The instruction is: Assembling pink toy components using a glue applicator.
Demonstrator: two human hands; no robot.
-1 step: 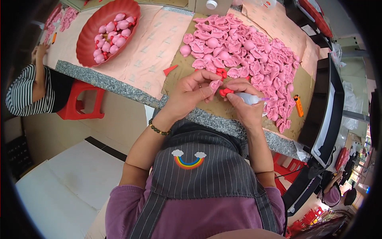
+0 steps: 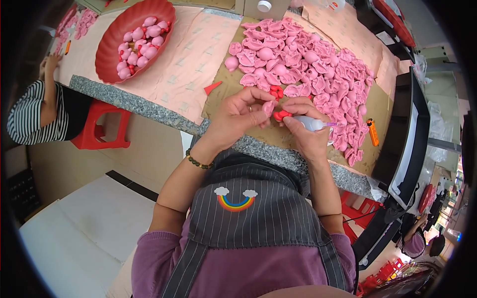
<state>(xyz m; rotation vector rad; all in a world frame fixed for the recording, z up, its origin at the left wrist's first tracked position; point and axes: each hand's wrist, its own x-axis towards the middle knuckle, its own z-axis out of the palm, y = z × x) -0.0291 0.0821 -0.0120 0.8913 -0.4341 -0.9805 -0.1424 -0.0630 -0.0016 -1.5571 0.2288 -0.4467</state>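
Between thumb and fingers, my left hand (image 2: pixel 241 114) pinches a small pink moulded piece (image 2: pixel 268 108). Close beside it, my right hand (image 2: pixel 309 130) grips a small red rounded piece (image 2: pixel 281 115) at its fingertips. That same hand also cradles a whitish squeeze bottle (image 2: pixel 311 123), whose thin purple-pink nozzle (image 2: pixel 332 123) points right. Another red piece (image 2: pixel 277 91) lies on the brown board (image 2: pixel 221 94) just beyond my fingers. Past both hands spreads a heap of pink hollow moulded pieces (image 2: pixel 298 57), some round, some folded open.
A red fluted bowl (image 2: pixel 105 54) at the far left holds pink figures with red parts. An orange cutter (image 2: pixel 372 131) lies right of the heap. A red scrap (image 2: pixel 212 87) lies left. Granite edging (image 2: pixel 164 111) borders the table. Another person's arm (image 2: pixel 48 94) rests at far left.
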